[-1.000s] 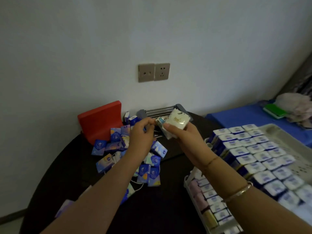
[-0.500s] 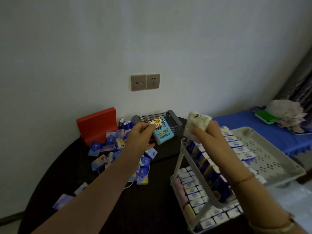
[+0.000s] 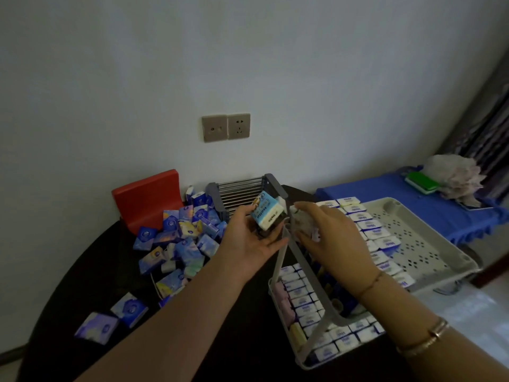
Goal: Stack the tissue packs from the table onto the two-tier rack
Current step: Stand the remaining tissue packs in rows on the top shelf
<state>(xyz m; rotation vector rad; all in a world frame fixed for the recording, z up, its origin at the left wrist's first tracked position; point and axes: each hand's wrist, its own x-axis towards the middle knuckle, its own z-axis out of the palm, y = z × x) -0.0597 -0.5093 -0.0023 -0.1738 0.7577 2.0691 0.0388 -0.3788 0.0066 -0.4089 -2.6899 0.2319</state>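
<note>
The left hand (image 3: pixel 249 241) pinches a light-blue cartoon-print tissue pack (image 3: pixel 266 213) between thumb and fingers, palm turned up, holding it clear of the table just left of the rack's grey side frame (image 3: pixel 311 279); this reads as keeping the next pack ready. The right hand (image 3: pixel 334 244) is closed around a pale patterned tissue pack (image 3: pixel 301 221), fingers curled over it, at the near-left corner of the upper tier (image 3: pixel 429 232), apparently to set it down beside the rows already there.

The two-tier rack stands on the right of the dark round table (image 3: pixel 242 321). Its upper perforated tray holds white-topped packs along its left half; the right half is bare. The lower tier (image 3: pixel 300 354) holds tight rows of white packs, with pink and yellow ones at its left edge.

A loose pile of blue packs (image 3: pixel 181 241) remains on the table to the left, so much of the stacking is judged undone.
</note>
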